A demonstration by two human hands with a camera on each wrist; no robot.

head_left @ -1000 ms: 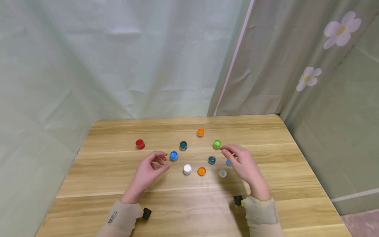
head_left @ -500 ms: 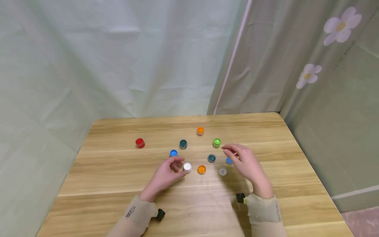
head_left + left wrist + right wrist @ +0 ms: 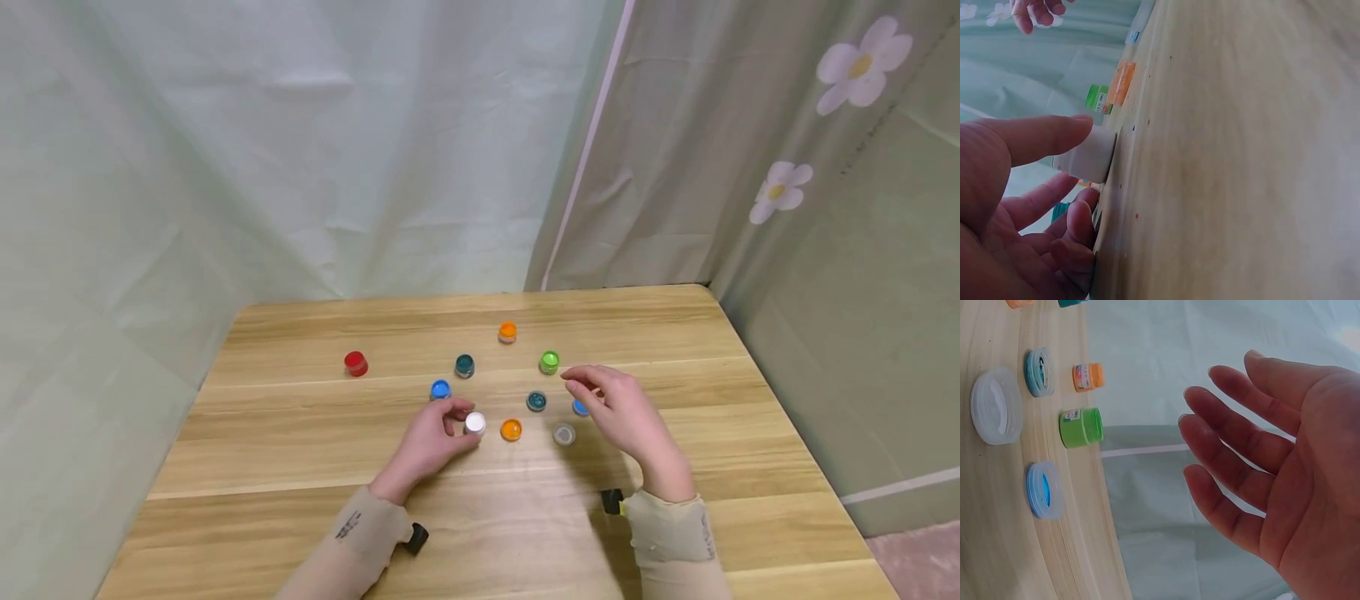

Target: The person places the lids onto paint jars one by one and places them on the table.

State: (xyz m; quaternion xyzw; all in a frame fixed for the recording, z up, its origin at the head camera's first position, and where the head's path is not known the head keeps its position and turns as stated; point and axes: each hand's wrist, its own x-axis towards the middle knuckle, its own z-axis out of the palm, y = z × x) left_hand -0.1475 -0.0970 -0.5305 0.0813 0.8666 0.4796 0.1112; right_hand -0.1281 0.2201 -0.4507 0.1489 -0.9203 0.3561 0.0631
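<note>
The left hand (image 3: 429, 440) is the nearer one, and the white paint jar (image 3: 475, 423) lies inside its grip: the thumb is along the near side, the fingers curl round the far side, though how firmly they press I cannot tell. This squat jar stands upright on the table (image 3: 300, 492), its axis vertical and its top facing up. Farther off, to the right past the orange lid (image 3: 512, 430), the right hand (image 3: 624, 410) hangs with loosely bent fingers, holding nothing.
</note>
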